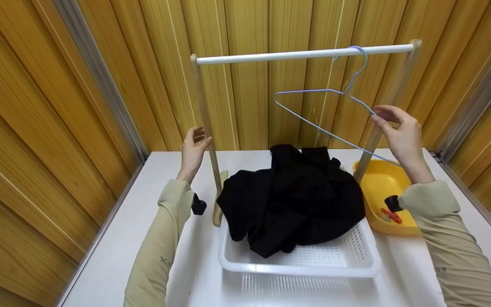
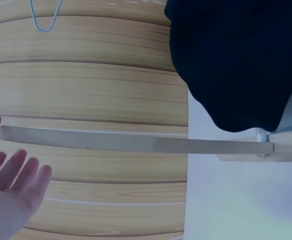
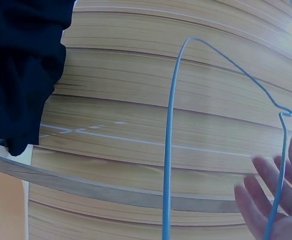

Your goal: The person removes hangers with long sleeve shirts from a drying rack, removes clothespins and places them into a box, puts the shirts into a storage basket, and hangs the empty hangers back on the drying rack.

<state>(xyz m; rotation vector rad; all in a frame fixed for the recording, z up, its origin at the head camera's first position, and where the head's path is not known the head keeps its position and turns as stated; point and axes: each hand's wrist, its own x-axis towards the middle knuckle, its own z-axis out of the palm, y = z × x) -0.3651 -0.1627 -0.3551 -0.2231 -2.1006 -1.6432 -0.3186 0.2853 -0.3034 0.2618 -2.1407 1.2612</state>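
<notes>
A blue wire clothes hanger (image 1: 326,131) hangs tilted, its hook over the white bar (image 1: 271,56) of a small rack. My right hand (image 1: 405,134) pinches the hanger's right shoulder between thumb and fingers; in the right wrist view the wire passes across the fingers (image 3: 266,170). Beside the rack's left wooden post (image 1: 206,115) is my left hand (image 1: 193,155), fingers loosely bent. The left wrist view has the thumb on one side of that post and the fingers (image 2: 28,180) on the other. Black cloth (image 1: 296,200) lies bunched below the hanger.
The cloth fills much of a white plastic basket (image 1: 301,269) between the rack's posts. At the right, behind the right post (image 1: 384,123), stands a yellow tub (image 1: 379,183) with a red clothespin (image 1: 392,215) inside. Wood-patterned walls (image 1: 245,106) enclose the white table (image 1: 143,204).
</notes>
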